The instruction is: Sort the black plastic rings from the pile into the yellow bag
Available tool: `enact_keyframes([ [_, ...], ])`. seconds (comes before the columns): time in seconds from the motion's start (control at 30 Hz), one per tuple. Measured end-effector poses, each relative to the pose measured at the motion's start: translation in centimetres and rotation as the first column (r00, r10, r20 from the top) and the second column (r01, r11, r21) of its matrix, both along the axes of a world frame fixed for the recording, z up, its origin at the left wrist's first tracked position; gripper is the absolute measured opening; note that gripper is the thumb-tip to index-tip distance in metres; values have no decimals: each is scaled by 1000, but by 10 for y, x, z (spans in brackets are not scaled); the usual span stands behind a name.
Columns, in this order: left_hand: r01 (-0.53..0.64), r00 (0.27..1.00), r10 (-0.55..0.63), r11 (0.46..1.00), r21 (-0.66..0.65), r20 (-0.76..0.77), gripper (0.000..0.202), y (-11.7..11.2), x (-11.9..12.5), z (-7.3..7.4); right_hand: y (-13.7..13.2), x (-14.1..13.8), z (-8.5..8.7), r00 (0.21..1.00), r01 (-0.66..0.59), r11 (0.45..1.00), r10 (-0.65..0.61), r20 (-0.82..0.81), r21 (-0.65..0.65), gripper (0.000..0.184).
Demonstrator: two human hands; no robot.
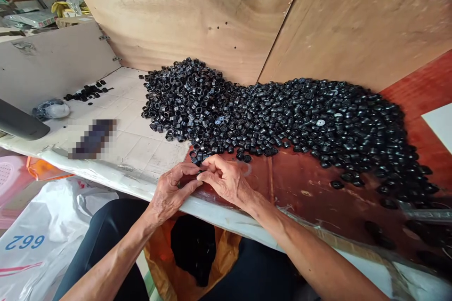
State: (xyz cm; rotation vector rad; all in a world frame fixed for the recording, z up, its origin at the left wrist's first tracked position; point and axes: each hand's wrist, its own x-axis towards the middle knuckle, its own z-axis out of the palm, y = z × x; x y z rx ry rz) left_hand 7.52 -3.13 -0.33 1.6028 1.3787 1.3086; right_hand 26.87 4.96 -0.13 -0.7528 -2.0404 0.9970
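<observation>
My left hand (171, 191) and my right hand (228, 181) meet over the table's front edge, their fingertips pinched together on a small black plastic part (199, 172). Fingers cover most of it, so its exact shape is hidden. Just beyond the hands lies a heap of black plastic rings (185, 96), open in the middle. It runs rightward into a long heap of black round caps (335, 113) with closed tops. A few loose rings (195, 156) lie right behind my fingers.
Wooden boards (190, 14) wall the back. Below the edge hangs an orange bag (158, 249) holding black pieces (194, 249). At left are a grey cylinder (21, 120), a plastic-wrapped bundle (52, 109), scattered black bits (88, 92) and a white sack (45, 225).
</observation>
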Motion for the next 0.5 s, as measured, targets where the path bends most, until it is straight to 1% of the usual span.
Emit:
enact_keyframes([
  [0.1,-26,999,27,999,-24,46,17,0,0,-2,0,4,3,997,-81,996,81,-4,-39,14],
  [0.17,-30,999,30,999,-13,36,17,0,-1,-2,0,6,3,996,-89,995,90,27,-44,9],
  [0.2,-25,999,25,1000,-1,19,16,0,-1,-2,1,6,3,996,-74,997,76,44,-35,11],
  [0.3,6,999,-5,1000,26,-36,15,-1,-2,-1,1,2,0,994,-38,999,34,103,31,38],
  [0.37,26,998,-25,999,20,-58,14,-1,-3,-1,1,-1,-1,991,-46,996,36,125,75,47],
  [0.43,26,998,-26,1000,4,-58,15,-2,-3,0,1,-4,-2,992,-39,995,27,120,94,47],
  [0.5,19,999,-19,1000,-6,-42,16,-2,-2,0,0,-4,-1,996,2,996,-10,89,89,37],
])
